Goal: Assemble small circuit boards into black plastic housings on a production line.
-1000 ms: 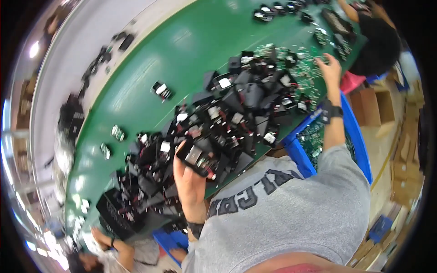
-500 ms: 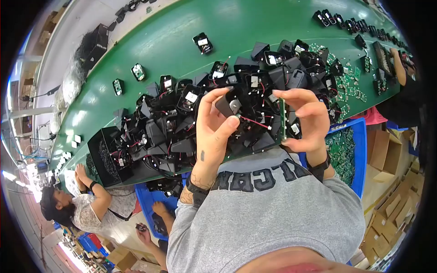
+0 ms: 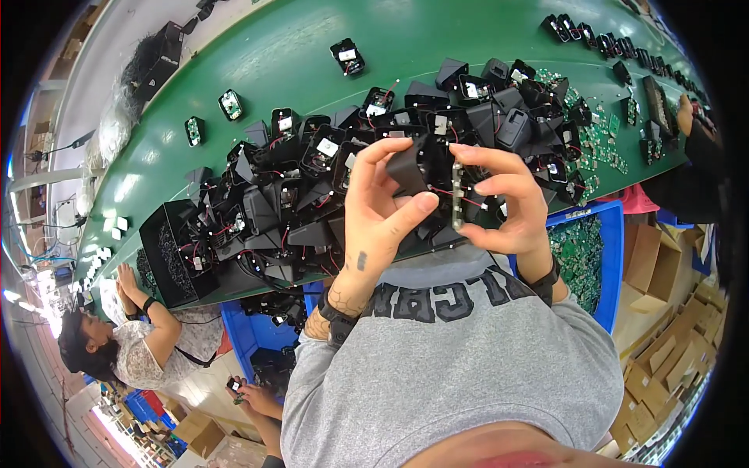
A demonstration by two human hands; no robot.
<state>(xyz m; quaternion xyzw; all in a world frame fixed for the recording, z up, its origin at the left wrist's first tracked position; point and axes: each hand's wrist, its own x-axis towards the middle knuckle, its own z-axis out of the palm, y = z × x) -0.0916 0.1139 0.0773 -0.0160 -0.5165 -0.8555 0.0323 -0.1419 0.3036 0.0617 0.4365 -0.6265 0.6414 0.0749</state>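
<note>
1 PCB [image 3: 458, 196], long axis approx. fore-aft

Work surface [image 3: 289, 90]: green, smooth, glossy, showing pale light reflections toward its far side. Beyond that edge: a whitish panel or ledge [image 3: 117, 54] (which of the two cannot be determined). Floor [image 3: 633, 324]: pale, exposed at right and lower left. An open cardboard box [image 3: 647, 269] sits at right; further brown cartons [image 3: 663, 382] are heaped near it. Lighting: strong white glare [image 3: 48, 324] at the left rim, source indistinct.
</note>
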